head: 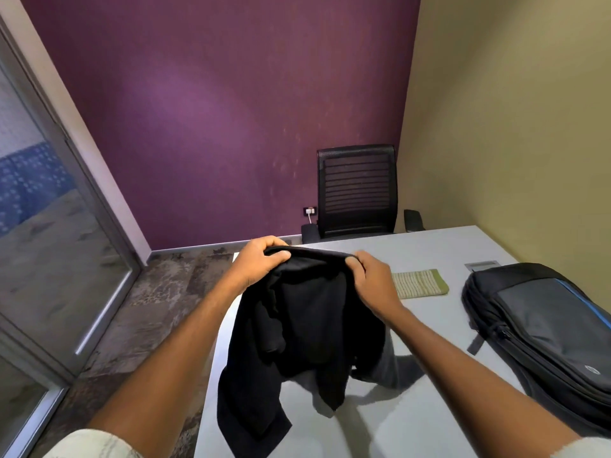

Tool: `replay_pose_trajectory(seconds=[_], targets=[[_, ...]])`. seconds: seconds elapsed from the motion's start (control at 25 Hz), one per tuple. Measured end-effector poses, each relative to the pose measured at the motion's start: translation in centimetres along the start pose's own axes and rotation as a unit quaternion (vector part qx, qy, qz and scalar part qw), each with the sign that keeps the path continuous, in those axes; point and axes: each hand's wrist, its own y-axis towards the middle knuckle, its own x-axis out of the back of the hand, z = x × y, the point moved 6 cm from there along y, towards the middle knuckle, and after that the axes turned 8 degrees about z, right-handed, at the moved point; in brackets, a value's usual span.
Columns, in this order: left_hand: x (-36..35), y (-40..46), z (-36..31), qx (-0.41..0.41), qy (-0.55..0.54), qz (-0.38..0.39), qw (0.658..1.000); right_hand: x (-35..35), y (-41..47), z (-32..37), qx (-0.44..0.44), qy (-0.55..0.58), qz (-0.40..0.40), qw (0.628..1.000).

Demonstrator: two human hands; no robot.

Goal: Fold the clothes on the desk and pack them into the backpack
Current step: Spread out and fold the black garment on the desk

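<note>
A black garment (307, 328) hangs above the grey desk (439, 408), held up by its top edge. My left hand (258, 262) grips the top left corner and my right hand (370, 282) grips the top right corner. Its lower parts dangle loosely, and the left one hangs past the desk's left edge. A folded green-and-cream striped cloth (420, 283) lies flat on the desk beyond my right hand. The black and grey backpack (542, 335) lies on its side at the right of the desk, its zipper facing me.
A black mesh office chair (357, 193) stands behind the desk's far edge against the purple wall. A cable hatch (481, 265) is set into the desk near the backpack. A glass partition (49, 242) runs along the left. Carpeted floor lies left of the desk.
</note>
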Motion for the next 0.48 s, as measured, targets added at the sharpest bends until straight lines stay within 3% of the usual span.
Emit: replay_pose_trajectory(seconds=[0.12, 0.28, 0.48], targets=[[-1.7, 0.2, 1.1, 0.018, 0.050, 0.031, 0.998, 2.5, 2.0, 3.4, 0.025, -0.079, 0.001, 0.997], [-5.2, -0.3, -2.2, -0.032, 0.020, 0.056, 0.998, 3.8, 3.7, 5.1, 0.037, -0.169, 0.053, 0.984], [-7.8, 0.5, -6.7, -0.065, 0.034, 0.008, 0.997, 5.6, 4.1, 7.0, 0.062, -0.208, 0.044, 0.975]])
